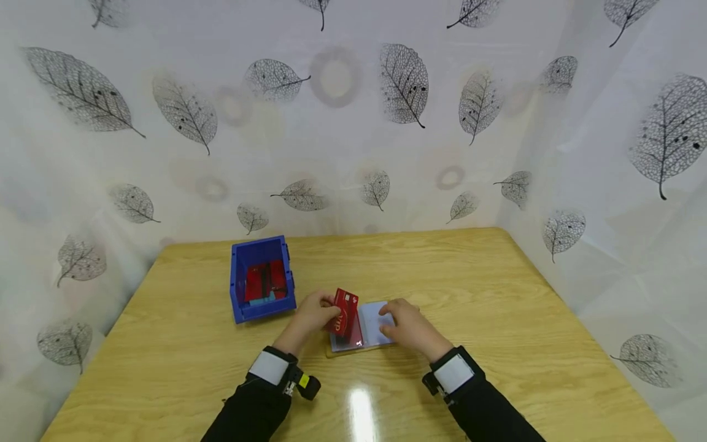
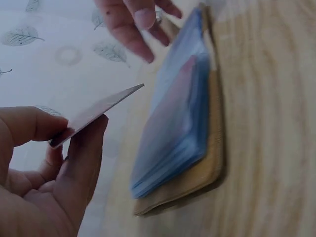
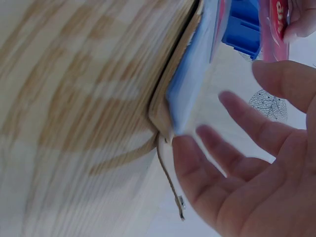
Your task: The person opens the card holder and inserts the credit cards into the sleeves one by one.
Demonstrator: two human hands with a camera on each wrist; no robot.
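Observation:
My left hand point(image 1: 312, 316) pinches a red VIP card point(image 1: 347, 310) between thumb and fingers, tilted above an opened card holder point(image 1: 377, 323). Seen edge-on in the left wrist view, the card point(image 2: 98, 112) is apart from the holder's clear sleeves point(image 2: 170, 133). A reddish card shows through the left-hand sleeve. The holder has a tan cover point(image 3: 160, 108) and lies on the table. My right hand point(image 1: 413, 329) is at the right-hand sleeve, fingers spread and slightly bent, with nothing in them. In the right wrist view its fingertips are right at the holder's edge.
A blue bin point(image 1: 237, 288) stands on the wooden table point(image 1: 469, 276) to the left, beyond my left hand, with red cards point(image 1: 265, 279) and a light blue piece inside. A leaf-patterned curtain point(image 1: 353, 141) hangs around the back and sides. A strap point(image 3: 170, 180) sticks out from the holder.

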